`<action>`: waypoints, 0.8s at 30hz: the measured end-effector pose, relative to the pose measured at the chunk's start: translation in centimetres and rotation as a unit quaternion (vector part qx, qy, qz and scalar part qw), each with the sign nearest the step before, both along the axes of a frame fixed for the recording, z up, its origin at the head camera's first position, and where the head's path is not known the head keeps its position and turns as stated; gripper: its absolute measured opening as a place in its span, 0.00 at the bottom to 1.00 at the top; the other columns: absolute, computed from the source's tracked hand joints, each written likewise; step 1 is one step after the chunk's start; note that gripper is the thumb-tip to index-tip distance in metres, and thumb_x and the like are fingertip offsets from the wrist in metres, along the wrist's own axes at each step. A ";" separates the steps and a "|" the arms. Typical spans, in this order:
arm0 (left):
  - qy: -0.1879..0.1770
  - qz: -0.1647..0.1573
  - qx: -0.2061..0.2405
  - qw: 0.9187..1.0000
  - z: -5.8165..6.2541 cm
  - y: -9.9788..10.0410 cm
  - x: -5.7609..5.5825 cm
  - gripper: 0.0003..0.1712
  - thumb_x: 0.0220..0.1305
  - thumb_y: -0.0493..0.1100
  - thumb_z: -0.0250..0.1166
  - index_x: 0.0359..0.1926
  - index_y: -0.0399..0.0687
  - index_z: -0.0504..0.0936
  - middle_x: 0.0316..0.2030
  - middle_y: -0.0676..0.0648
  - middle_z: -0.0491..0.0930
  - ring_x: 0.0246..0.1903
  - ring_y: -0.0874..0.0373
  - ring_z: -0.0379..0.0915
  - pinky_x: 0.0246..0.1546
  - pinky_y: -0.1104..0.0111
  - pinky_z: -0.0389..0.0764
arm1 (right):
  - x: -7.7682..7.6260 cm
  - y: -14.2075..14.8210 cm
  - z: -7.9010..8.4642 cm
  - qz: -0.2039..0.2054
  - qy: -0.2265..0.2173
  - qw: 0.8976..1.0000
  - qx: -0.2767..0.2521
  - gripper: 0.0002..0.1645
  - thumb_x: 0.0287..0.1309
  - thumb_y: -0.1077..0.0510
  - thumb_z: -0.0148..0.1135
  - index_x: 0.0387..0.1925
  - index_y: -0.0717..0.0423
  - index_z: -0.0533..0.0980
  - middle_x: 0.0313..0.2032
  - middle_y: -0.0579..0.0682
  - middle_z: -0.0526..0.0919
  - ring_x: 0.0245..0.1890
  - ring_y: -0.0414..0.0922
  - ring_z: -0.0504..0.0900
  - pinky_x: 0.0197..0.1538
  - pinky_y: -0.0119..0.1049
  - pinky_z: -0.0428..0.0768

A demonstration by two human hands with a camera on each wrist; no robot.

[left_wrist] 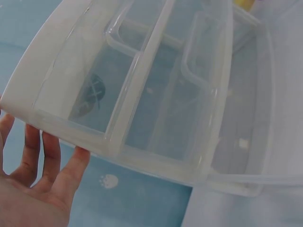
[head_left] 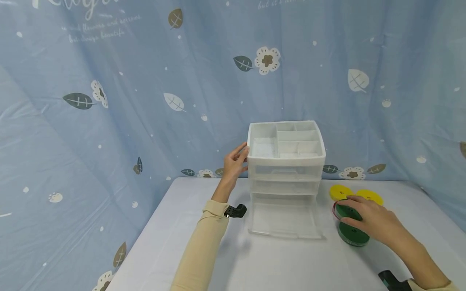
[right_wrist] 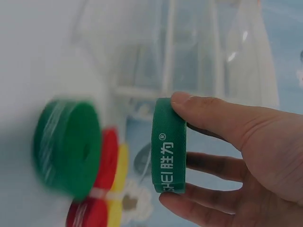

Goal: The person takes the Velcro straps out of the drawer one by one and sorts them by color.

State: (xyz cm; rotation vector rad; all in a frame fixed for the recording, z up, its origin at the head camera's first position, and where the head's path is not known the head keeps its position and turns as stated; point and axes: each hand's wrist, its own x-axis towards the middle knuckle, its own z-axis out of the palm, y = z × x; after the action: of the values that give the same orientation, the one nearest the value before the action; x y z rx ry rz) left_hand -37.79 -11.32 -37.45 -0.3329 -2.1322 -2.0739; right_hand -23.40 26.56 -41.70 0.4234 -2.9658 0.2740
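Note:
A white plastic drawer unit (head_left: 286, 161) stands on the table, its clear bottom drawer (head_left: 284, 216) pulled out toward me. My left hand (head_left: 234, 163) rests its fingertips against the unit's left side wall, fingers spread in the left wrist view. On the right, my right hand (head_left: 380, 222) pinches a green roll of strap tape (right_wrist: 169, 146) between thumb and fingers. White lettering runs along that roll's edge. A second green roll (head_left: 353, 235) lies just in front of it on the table. Inside the pulled-out drawer I see no objects.
Behind the green rolls lie two yellow rolls (head_left: 341, 192). Red rolls (right_wrist: 109, 156) show in the right wrist view, mostly hidden in the head view. The unit's top is a divided tray (head_left: 264, 147). A blue patterned curtain (head_left: 204, 81) hangs behind the white table (head_left: 291, 266).

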 end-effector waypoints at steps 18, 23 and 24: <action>-0.003 0.006 0.009 1.000 -0.2 -0.1 -0.4 0.23 0.66 0.62 0.62 0.62 0.76 0.76 0.52 0.48 0.82 0.42 0.60 0.81 0.49 0.58 0.86 | 1.7 8.6 -4.8 -0.083 -0.107 0.990 0.040 0.41 0.43 0.34 0.73 0.53 0.57 0.78 0.48 0.75 0.76 0.41 0.68 0.79 0.31 0.63 0.81; 0.003 0.002 0.006 1.000 -0.1 0.0 -0.3 0.23 0.66 0.63 0.62 0.62 0.76 0.76 0.52 0.47 0.82 0.42 0.60 0.80 0.49 0.59 0.86 | 2.4 8.8 -5.5 -0.099 -0.120 0.987 0.036 0.43 0.40 0.33 0.75 0.52 0.58 0.78 0.47 0.76 0.75 0.41 0.69 0.77 0.32 0.66 0.80; 0.004 0.001 0.005 1.000 -0.1 0.0 -0.3 0.24 0.65 0.63 0.62 0.62 0.76 0.76 0.52 0.47 0.82 0.42 0.60 0.80 0.49 0.59 0.86 | 2.5 8.8 -5.6 -0.099 -0.123 0.987 0.035 0.43 0.40 0.33 0.75 0.52 0.58 0.78 0.47 0.76 0.75 0.40 0.68 0.77 0.32 0.66 0.80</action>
State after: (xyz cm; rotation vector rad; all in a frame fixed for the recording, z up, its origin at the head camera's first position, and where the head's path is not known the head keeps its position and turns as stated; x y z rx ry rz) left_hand -38.06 -11.36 -37.52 -0.3378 -2.1160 -2.0790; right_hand -20.90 35.34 -47.29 0.1036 -3.2361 0.2129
